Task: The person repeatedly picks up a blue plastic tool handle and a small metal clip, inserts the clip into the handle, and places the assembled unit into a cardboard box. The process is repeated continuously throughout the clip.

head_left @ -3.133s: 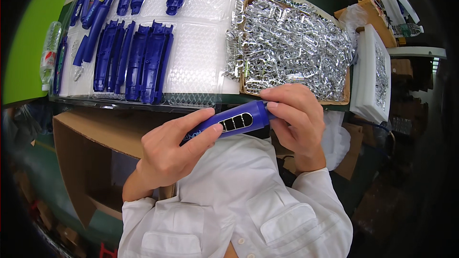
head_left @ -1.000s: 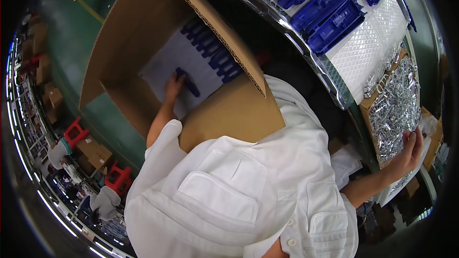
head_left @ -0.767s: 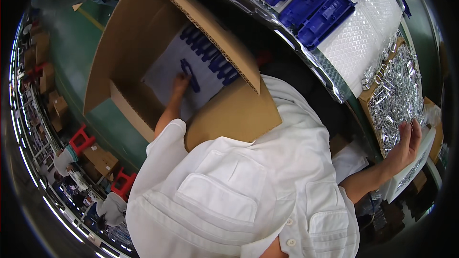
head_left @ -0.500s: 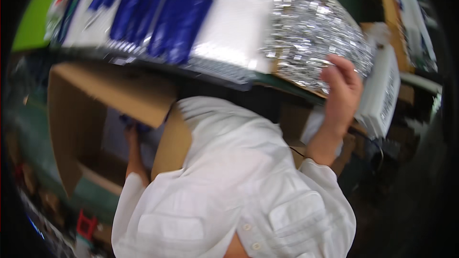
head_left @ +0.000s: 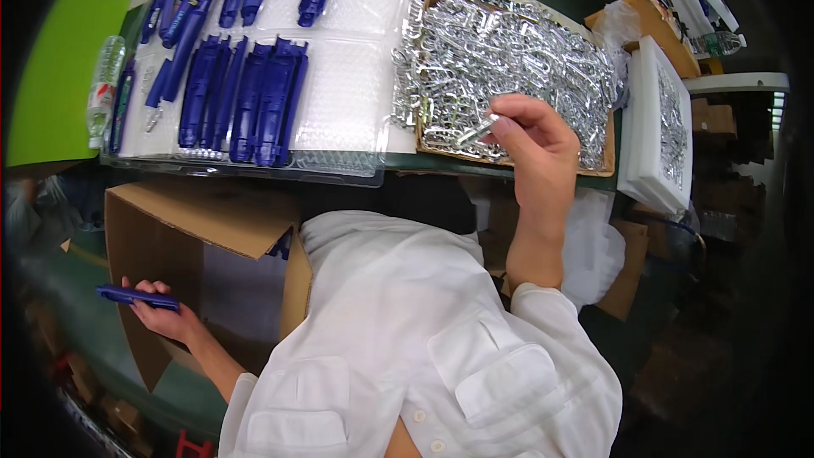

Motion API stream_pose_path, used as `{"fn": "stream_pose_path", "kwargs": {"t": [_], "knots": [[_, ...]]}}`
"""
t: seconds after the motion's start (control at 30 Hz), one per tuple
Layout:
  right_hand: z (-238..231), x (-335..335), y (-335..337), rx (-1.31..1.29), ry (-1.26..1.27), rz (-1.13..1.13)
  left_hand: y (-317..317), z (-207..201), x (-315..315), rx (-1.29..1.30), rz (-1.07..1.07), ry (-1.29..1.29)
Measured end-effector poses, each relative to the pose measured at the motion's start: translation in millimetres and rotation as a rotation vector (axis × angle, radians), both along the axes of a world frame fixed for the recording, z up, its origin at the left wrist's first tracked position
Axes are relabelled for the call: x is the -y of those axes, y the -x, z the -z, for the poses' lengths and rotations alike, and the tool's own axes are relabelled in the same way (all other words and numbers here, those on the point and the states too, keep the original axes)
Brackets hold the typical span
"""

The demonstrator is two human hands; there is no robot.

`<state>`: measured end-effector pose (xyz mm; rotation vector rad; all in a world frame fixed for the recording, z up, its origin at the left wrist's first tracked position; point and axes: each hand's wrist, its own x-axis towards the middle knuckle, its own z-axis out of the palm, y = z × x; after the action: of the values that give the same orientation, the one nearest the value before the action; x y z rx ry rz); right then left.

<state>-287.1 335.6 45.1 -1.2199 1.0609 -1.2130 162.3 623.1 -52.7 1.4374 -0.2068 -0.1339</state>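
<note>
At the left, over the flap side of an open cardboard box, my left hand (head_left: 163,315) is closed round a long blue plastic casing (head_left: 127,295). My right hand (head_left: 543,142) pinches a small silvery metal piece (head_left: 480,130) between thumb and fingers. It hovers above a shallow carton piled with similar loose metal pieces (head_left: 509,51). More blue plastic casings (head_left: 267,102) lie in rows on white bubble-textured sheeting (head_left: 348,85) in a clear tray, left of the metal pieces.
The cardboard box (head_left: 153,229) stands open below the table's front edge. A white foam tray (head_left: 649,127) with more metal pieces leans at the right. A plastic bottle (head_left: 106,85) and a bright green panel (head_left: 64,68) are at the far left.
My left hand has come up out of the cardboard box and left, now with a blue casing showing in it. My right hand has shifted left and now pinches a metal piece.
</note>
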Motion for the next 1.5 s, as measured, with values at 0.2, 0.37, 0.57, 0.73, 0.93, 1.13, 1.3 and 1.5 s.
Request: {"fn": "stream_pose_path", "kwargs": {"t": [0.2, 0.37, 0.57, 0.73, 0.93, 1.13, 1.3, 1.5], "knots": [[1.6, -14.8, 6.9, 0.057, 0.036, 0.003, 98.8, -65.1, 48.6, -0.352, 0.57, 0.218], [1.7, -21.8, 9.0, 0.127, 0.184, -0.121, 145.2, -77.0, 114.8, -0.605, 1.214, 0.001], [-35.2, -40.8, -11.6, -0.254, 0.367, -0.166, 209.9, -72.4, 163.7, -0.598, 1.581, -0.181], [-32.4, -38.4, -22.3, -0.625, 0.543, -0.125, 230.9, -73.0, 172.1, -0.518, 1.659, -0.176], [-15.8, -37.7, -30.4, -0.67, 0.512, -0.129, 229.3, -73.4, 170.7, -0.521, 1.651, -0.162], [-7.3, -32.9, -38.0, -0.767, 0.601, -0.227, 223.8, -69.5, 172.1, -0.543, 1.666, -0.244], [-2.9, -37.4, -39.8, -0.83, 0.559, -0.205, 225.9, -61.2, 168.2, -0.522, 1.615, -0.217], [-5.0, -43.7, -47.0, -0.517, 0.193, -0.1, 226.4, -65.8, 167.7, -0.257, 1.576, -0.127]]}}
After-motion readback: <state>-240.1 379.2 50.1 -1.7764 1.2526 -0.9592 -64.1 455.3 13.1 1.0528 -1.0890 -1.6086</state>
